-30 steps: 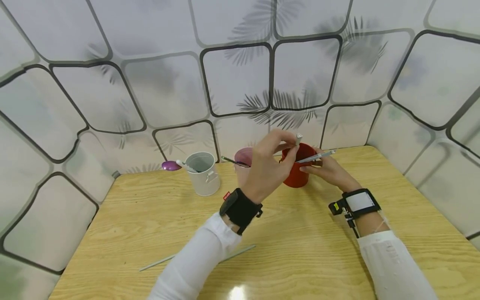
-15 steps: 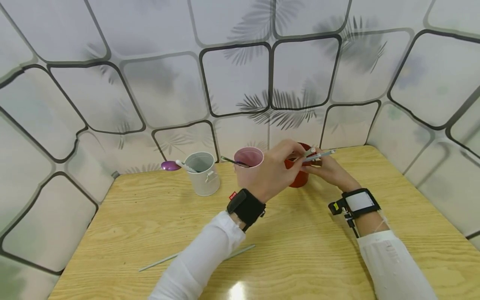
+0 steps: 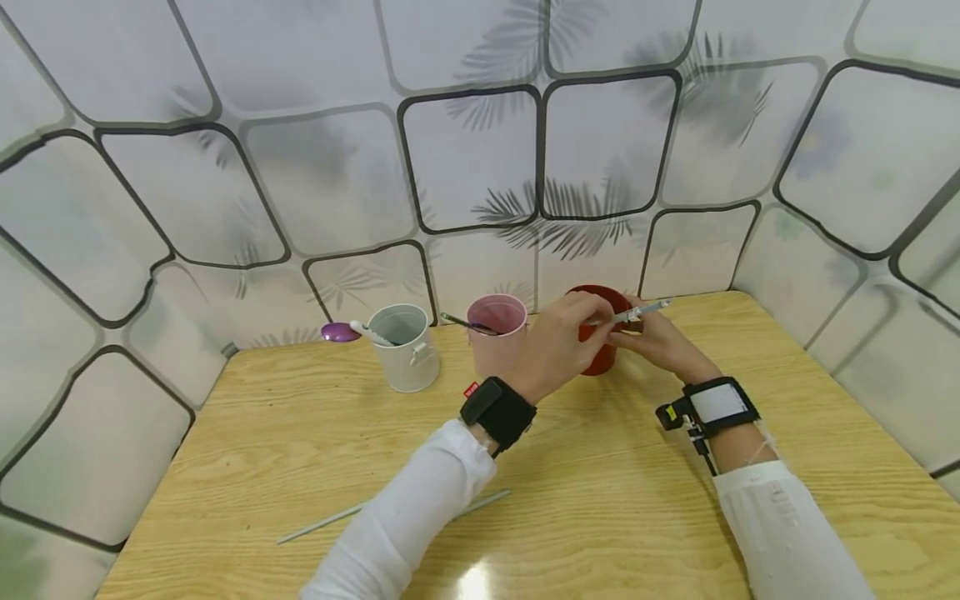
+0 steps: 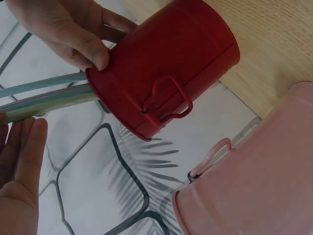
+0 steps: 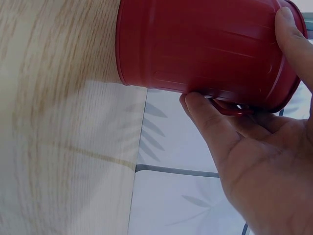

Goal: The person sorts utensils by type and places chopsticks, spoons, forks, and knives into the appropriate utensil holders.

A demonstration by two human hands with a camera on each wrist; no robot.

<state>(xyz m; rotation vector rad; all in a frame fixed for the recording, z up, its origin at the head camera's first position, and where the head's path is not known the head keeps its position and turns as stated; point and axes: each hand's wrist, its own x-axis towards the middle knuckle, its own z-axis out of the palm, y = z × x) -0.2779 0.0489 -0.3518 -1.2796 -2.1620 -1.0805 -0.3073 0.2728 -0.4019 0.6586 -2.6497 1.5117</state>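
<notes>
My left hand [image 3: 558, 346] pinches a thin green straw-like stick [image 4: 58, 104] at the mouth of a red metal bucket [image 4: 166, 58]. The stick's far end goes in past the rim, and its near end lies between thumb and fingers. A blue stick [image 4: 44, 84] leans out of the same bucket beside it. My right hand [image 5: 259, 161] grips the red bucket from the right, thumb on the wall by the rim and the other fingers around the side by the wire handle. In the head view the left hand covers part of the bucket.
Left of the red bucket stands a pink bucket [image 3: 491, 358] with a thin dark green-handled item [image 3: 468, 323] in it. Farther left, a white bucket [image 3: 408, 367] holds a white-handled item; a purple spoon [image 3: 341, 332] juts out. Two pale sticks [image 3: 322, 523] lie near the left forearm.
My left hand has come down and right to the red bucket's mouth, lowering the stick's raised end. The right hand keeps its hold on the bucket.
</notes>
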